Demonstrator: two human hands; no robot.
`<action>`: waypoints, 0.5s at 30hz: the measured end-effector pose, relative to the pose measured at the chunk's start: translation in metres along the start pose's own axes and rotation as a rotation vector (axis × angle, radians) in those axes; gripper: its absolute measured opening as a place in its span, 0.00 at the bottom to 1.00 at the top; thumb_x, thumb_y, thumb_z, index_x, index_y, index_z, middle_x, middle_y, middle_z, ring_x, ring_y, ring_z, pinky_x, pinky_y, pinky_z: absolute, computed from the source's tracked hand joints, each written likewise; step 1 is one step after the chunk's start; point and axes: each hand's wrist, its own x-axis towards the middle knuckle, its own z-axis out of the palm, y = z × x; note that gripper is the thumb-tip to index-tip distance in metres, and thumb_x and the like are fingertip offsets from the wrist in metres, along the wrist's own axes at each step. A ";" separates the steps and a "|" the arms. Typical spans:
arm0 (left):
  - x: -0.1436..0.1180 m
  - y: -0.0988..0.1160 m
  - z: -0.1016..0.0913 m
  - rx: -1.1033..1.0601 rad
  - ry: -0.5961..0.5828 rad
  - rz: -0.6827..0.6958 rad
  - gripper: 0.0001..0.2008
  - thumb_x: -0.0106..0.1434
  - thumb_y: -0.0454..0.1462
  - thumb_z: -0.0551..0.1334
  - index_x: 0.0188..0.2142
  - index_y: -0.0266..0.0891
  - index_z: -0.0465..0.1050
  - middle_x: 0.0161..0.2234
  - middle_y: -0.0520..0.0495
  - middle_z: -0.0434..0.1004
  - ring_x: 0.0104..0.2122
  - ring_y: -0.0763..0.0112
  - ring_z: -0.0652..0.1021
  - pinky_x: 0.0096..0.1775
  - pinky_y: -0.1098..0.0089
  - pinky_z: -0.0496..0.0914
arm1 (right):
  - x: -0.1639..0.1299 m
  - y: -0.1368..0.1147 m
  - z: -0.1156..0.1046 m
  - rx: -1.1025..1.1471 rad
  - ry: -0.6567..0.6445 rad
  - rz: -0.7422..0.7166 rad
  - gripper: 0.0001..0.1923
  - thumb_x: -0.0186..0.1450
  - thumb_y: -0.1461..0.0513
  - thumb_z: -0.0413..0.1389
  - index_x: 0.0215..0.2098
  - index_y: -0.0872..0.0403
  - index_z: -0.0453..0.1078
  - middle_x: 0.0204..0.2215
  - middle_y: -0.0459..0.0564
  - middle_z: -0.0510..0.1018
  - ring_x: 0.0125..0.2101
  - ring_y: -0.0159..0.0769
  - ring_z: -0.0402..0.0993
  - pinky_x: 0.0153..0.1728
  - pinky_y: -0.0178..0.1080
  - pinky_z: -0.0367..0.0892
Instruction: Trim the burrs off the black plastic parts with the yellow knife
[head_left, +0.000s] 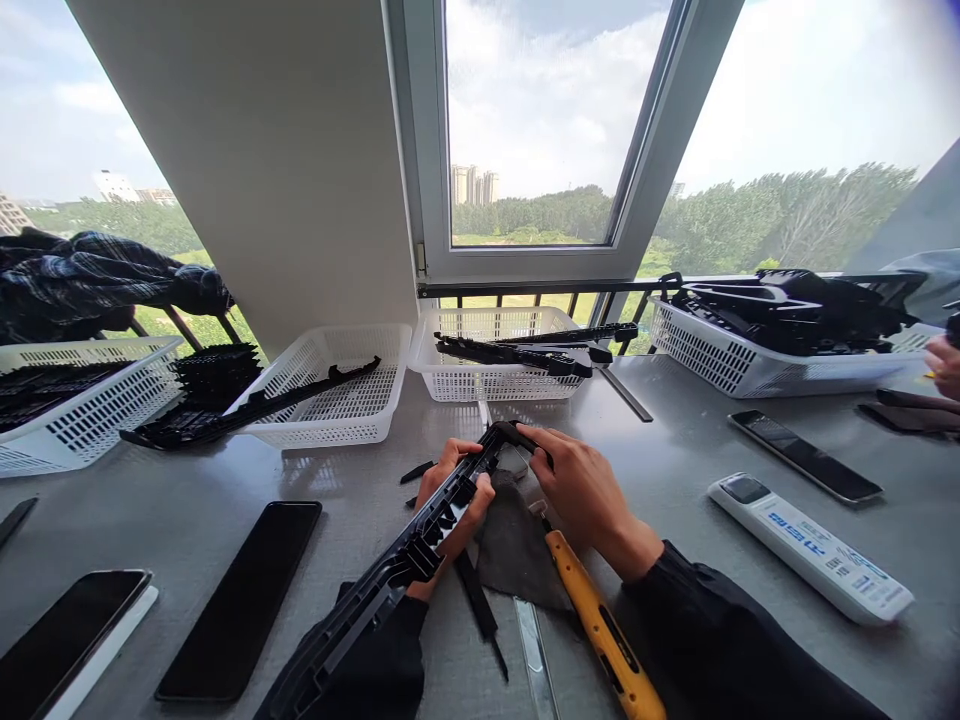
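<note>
A long black plastic trim strip (420, 555), ribbed and with clips along its inner side, slants from the lower left up to the middle. My left hand (459, 500) grips it near its far end, with the thumb on top and the other fingers partly behind it. My right hand (589, 490) is closed on the dark bent far end, index finger stretched along it; the fingertips underneath are hidden. Below lie a dark grey cloth (514, 545), a yellow-handled tool (600, 620) with a metal tip, a metal blade-like strip (534, 650) and thin black pieces (478, 600).
White baskets hold black parts: one at left (112, 420), one left of centre (330, 430), one centre (495, 385), one right (780, 370). Phones (240, 600) lie on the metal table (360, 480). A white labelled device (814, 550) lies right. Another person's hand (946, 362) shows at the right edge.
</note>
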 end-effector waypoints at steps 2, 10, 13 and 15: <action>0.000 0.001 0.000 0.001 -0.002 -0.007 0.12 0.62 0.40 0.61 0.45 0.44 0.71 0.32 0.51 0.82 0.29 0.64 0.80 0.36 0.63 0.72 | 0.001 0.002 0.001 -0.001 0.003 -0.001 0.25 0.73 0.65 0.49 0.65 0.45 0.73 0.58 0.46 0.81 0.52 0.43 0.81 0.50 0.41 0.74; 0.001 0.004 -0.001 -0.009 -0.004 -0.037 0.11 0.61 0.40 0.60 0.44 0.46 0.69 0.32 0.51 0.81 0.31 0.62 0.81 0.37 0.62 0.72 | 0.001 0.003 0.007 0.003 -0.023 -0.055 0.26 0.73 0.66 0.48 0.65 0.45 0.73 0.58 0.46 0.81 0.52 0.41 0.81 0.49 0.39 0.73; 0.001 0.004 -0.002 0.006 -0.018 -0.026 0.11 0.62 0.40 0.61 0.45 0.45 0.69 0.31 0.51 0.81 0.30 0.61 0.80 0.36 0.62 0.72 | 0.001 0.005 0.007 0.025 -0.013 -0.064 0.26 0.73 0.66 0.48 0.65 0.46 0.72 0.58 0.47 0.81 0.52 0.42 0.81 0.50 0.40 0.74; 0.000 0.003 -0.002 0.013 -0.022 0.000 0.11 0.62 0.40 0.61 0.45 0.44 0.70 0.31 0.51 0.80 0.29 0.63 0.79 0.35 0.63 0.71 | 0.000 0.005 0.008 0.046 0.002 -0.071 0.26 0.72 0.66 0.48 0.65 0.46 0.72 0.58 0.48 0.81 0.52 0.42 0.81 0.51 0.41 0.74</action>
